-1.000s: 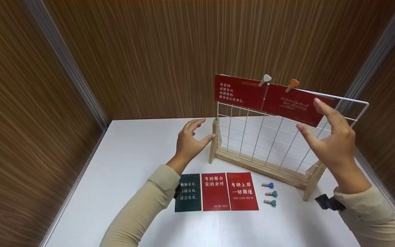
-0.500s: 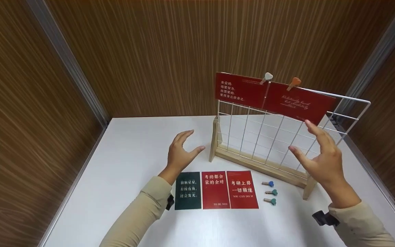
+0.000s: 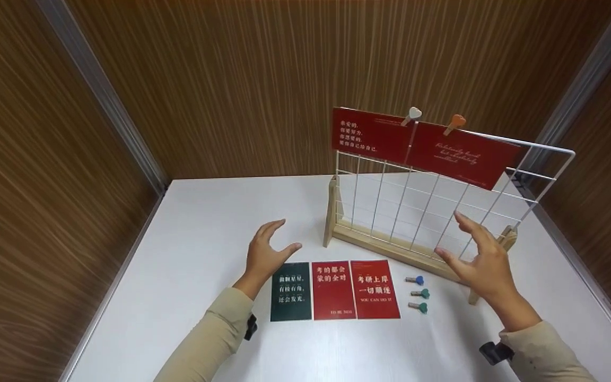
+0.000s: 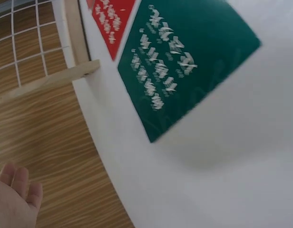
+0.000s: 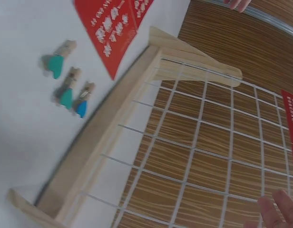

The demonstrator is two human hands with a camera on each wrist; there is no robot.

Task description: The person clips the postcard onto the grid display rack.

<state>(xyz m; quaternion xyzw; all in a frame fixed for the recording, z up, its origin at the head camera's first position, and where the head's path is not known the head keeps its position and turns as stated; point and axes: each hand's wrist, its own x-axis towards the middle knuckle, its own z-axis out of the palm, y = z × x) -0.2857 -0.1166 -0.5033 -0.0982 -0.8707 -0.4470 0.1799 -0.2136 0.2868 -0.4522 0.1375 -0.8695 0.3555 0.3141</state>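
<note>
Head view: a white table (image 3: 189,244) spreads beneath the left hand (image 3: 265,260) and right hand (image 3: 483,268), both released, thumbs and fingers parted. Just beyond the right hand stands the wire rack (image 3: 380,245), reaching off to that hand's left; its long axis slants from far left to near right. Above and beyond the right hand, lengthwise along the top wire, hang the left hung card (image 3: 372,135), red with Chinese lines, and the right hung card (image 3: 464,154), red with cursive beginning "Relatively hard". Between the hands three cards lie with long axes running away from the person: the green card (image 3: 291,292), just right of the left hand, lettered in Chinese; the middle red card (image 3: 333,292), "TO BE NO1"; the right red card (image 3: 378,289), "YOU CAN DO IT". A white clip (image 3: 415,113) and orange clip (image 3: 457,122) sit on the top wire, beyond the right hand. Left of that hand lie a blue clip (image 3: 415,279), upper green clip (image 3: 420,293) and lower green clip (image 3: 418,307), heart ends pointing to its side.
</note>
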